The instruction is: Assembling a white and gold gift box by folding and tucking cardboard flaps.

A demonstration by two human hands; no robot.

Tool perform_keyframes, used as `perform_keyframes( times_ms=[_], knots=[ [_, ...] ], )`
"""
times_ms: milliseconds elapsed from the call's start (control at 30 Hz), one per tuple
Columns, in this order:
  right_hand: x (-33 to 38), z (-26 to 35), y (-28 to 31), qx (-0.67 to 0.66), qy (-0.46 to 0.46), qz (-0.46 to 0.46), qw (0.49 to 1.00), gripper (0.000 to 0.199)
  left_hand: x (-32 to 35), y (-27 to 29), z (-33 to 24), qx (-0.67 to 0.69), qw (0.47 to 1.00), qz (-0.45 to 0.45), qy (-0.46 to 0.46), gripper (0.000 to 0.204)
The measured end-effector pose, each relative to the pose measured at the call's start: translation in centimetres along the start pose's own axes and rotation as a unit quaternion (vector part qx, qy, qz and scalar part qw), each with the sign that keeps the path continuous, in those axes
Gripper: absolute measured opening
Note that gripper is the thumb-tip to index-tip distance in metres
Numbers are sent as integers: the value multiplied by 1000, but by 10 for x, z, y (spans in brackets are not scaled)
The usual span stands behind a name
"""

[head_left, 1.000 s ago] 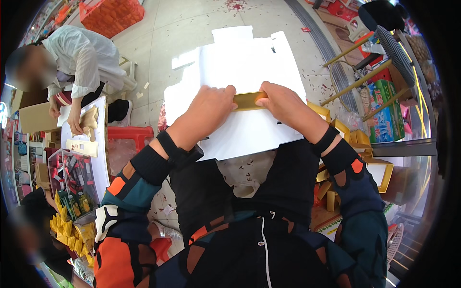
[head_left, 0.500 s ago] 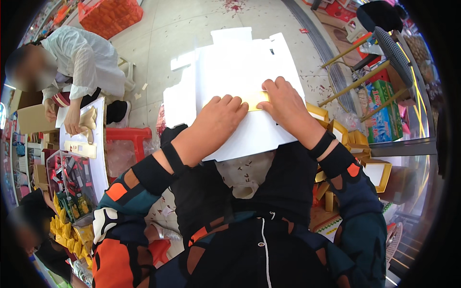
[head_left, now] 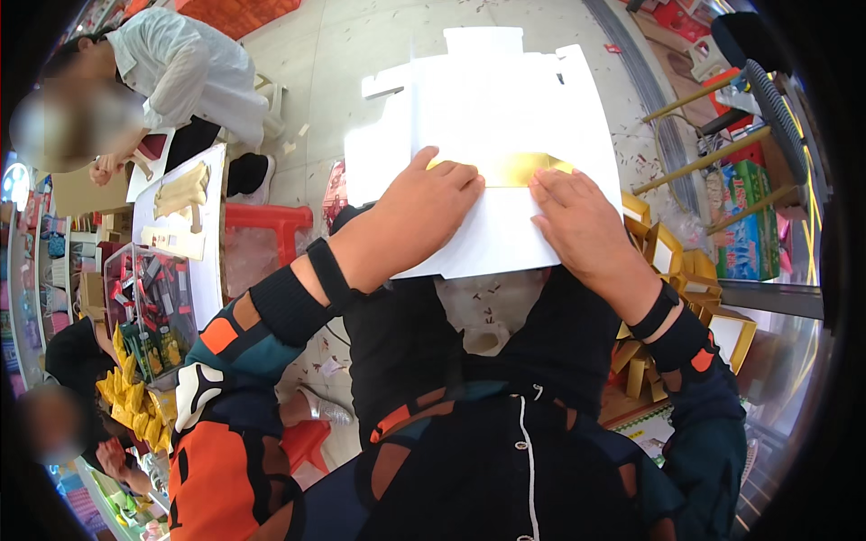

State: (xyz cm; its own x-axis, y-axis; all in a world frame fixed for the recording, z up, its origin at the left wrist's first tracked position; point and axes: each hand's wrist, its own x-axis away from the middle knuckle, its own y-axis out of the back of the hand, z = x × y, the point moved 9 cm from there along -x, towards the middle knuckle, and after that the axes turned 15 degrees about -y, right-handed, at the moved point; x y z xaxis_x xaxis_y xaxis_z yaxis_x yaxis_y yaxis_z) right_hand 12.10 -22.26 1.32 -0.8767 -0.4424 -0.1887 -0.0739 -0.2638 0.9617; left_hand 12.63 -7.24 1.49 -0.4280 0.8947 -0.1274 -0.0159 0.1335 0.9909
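Across my lap lies a large white die-cut cardboard sheet [head_left: 487,99], its far part bleached by glare. A narrow gold strip [head_left: 512,171] runs across its nearer part, with its right end slightly raised. My left hand [head_left: 422,212] is curled over the strip's left part, its fingertips pressing on it; what lies under the palm is hidden. Bent close together, the fingers of my right hand [head_left: 582,216] press on the strip's near edge toward the right end. A short stretch of gold shows between the two hands.
Several gold boxes [head_left: 666,252] with white insides are piled to my right. At left, a person in a white shirt [head_left: 194,77] sits by a white table [head_left: 209,270] near a red stool [head_left: 287,221]. A clear bin [head_left: 149,288] of small packets stands closer. A metal-legged chair [head_left: 762,135] lies right.
My right hand has moved from pinching the strip's right end to pressing its near edge with fingers together. More gold shows between my hands. The white-shirted person's hands have lifted off the table.
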Motion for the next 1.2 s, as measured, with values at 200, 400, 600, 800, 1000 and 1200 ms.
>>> perform_keyframes(
  times_ms=[200, 400, 600, 800, 1000, 1200],
  knots=[
    [9, -11, 10, -5, 5, -27, 1000, 39, 23, 7, -6, -29, 999, -12, 20, 40],
    [0, -12, -9, -21, -27, 22, 999, 32, 15, -9, 5, 9, 999, 11, 37, 40],
    [-11, 3, -11, -34, -21, -54, 998, 36, -19, -6, 3, 44, 995, -77, 39, 37],
    [-3, -17, -2, 5, -30, -23, 999, 29, 4, -10, 5, -45, 998, -17, 35, 34],
    [-4, -60, 10, -72, -65, 26, 995, 33, 22, -5, 10, -17, 998, -38, 48, 42],
    [19, -121, 43, -187, -191, -116, 957, 33, 66, 66, 29, 35, 944, -271, 185, 49]
  ],
)
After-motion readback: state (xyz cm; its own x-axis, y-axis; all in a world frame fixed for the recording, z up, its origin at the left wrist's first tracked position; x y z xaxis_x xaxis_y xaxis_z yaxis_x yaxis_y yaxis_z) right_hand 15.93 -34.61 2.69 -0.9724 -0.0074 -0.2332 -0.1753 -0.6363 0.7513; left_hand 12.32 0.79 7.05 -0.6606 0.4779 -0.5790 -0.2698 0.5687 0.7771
